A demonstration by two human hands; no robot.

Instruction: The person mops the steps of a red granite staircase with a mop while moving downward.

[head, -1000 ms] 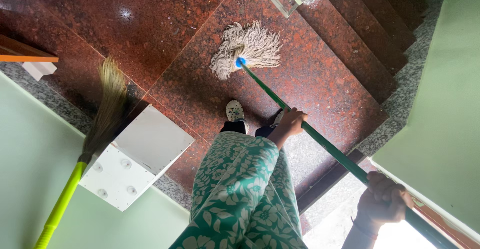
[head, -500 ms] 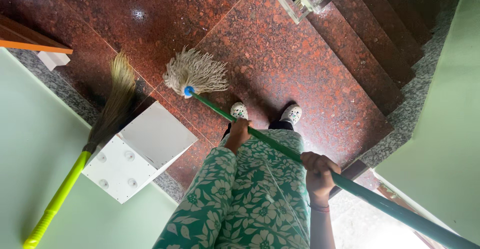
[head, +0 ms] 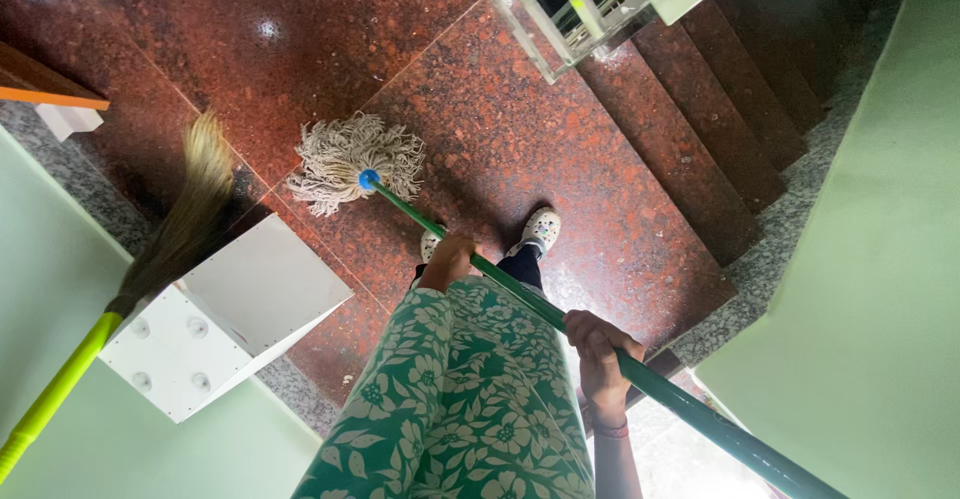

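Note:
I stand on a red speckled stone floor (head: 560, 149) in a green floral dress (head: 460, 399) and white patterned shoes (head: 540, 229). Both my hands grip the green handle (head: 520, 295) of a string mop. My left hand (head: 450, 261) holds it lower down, just above my knees. My right hand (head: 598, 351) holds it higher, closer to my body. The cream mop head (head: 345, 159) with its blue collar (head: 369, 179) lies spread on the floor, ahead and left of my feet.
A straw broom (head: 185, 219) with a yellow-green handle (head: 50, 399) leans on the pale green wall (head: 60, 289) at left, beside a white box (head: 220, 319). Stone stairs (head: 700, 129) go down at upper right beside a railing (head: 570, 9). Another green wall (head: 880, 259) stands at right.
The mop head has swept left across the floor, from ahead of my feet toward the broom. Both hands moved left with the handle, and my right hand came in closer to my body.

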